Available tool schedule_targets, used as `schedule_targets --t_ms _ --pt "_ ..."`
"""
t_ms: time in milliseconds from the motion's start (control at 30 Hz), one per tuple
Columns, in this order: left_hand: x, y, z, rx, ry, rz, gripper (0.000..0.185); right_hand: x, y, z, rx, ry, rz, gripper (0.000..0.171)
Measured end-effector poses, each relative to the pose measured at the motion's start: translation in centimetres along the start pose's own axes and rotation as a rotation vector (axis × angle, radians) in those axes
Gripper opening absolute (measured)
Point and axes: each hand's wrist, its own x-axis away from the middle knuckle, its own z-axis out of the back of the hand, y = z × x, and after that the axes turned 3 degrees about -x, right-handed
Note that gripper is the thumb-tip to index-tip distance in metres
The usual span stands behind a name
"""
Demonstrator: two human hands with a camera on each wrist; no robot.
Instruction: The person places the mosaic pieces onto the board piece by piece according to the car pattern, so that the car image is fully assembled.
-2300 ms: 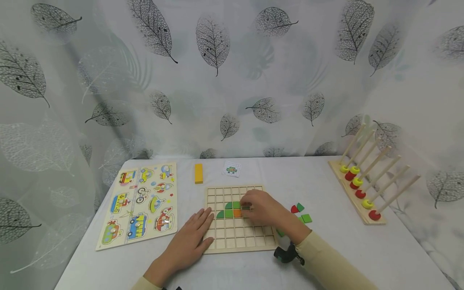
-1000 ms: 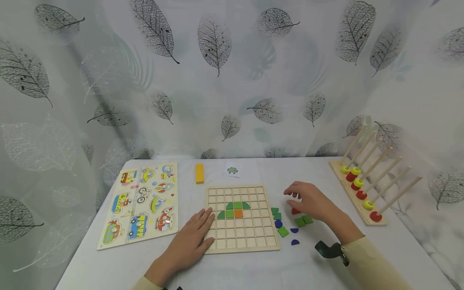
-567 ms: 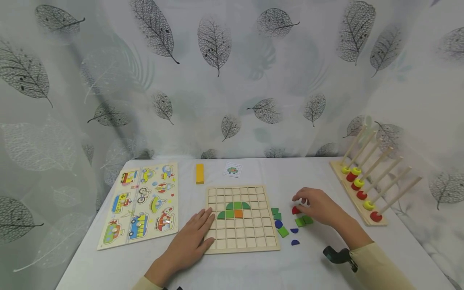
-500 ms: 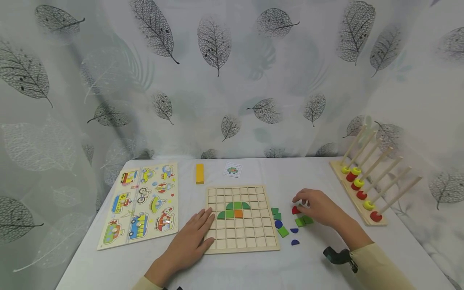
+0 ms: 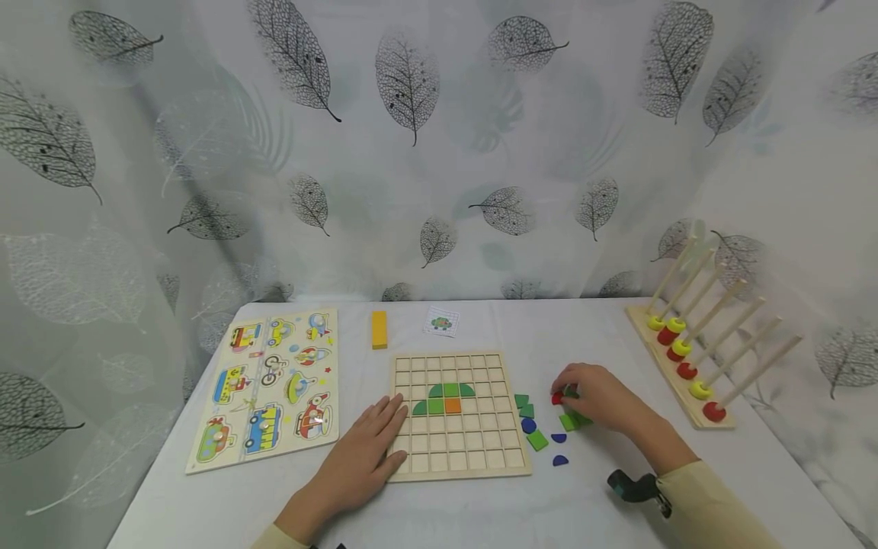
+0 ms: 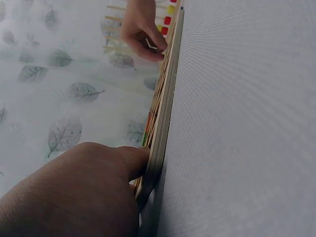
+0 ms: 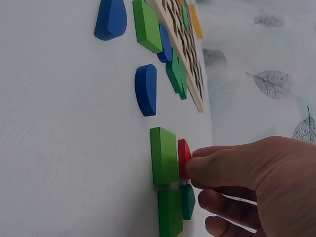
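Note:
My left hand (image 5: 360, 457) rests with straight fingers on the left edge of a wooden grid board (image 5: 439, 441); its thumb lies along the rim in the left wrist view. In the grid sit several green blocks (image 5: 436, 406), some with curved edges, and an orange square block (image 5: 453, 406). To the right of the board, my right hand (image 5: 597, 396) pinches a red block (image 7: 183, 158) with a curved edge between thumb and index finger, low at the tabletop. A dark green curved block (image 7: 187, 202) lies beside it, under the other curled fingers. Two light green square blocks (image 7: 164, 157) lie nearby.
Blue half-round blocks (image 5: 559, 460), a blue disc (image 5: 528, 425) and more green blocks (image 5: 538, 440) lie right of the board. A pattern card (image 5: 441, 322) and yellow block (image 5: 379, 330) are behind it. A vehicle puzzle (image 5: 264, 389) stands left, a peg stand (image 5: 675, 366) right.
My right hand has left the grid, where a green curved block now sits, moved right to the loose blocks and come down onto the red one. The left hand has stayed put.

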Motion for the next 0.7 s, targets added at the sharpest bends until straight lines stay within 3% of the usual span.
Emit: schedule_targets --t_ms 333,700 --pt "0.0 0.0 0.0 0.001 -0.004 0.006 0.069 -0.5 -0.2 -1.1 0.011 0.023 -0.011 0.015" --pt "0.0 0.2 0.1 0.003 -0.010 0.012 0.069 -0.1 -0.4 -0.9 0.024 0.024 -0.013 0.025"
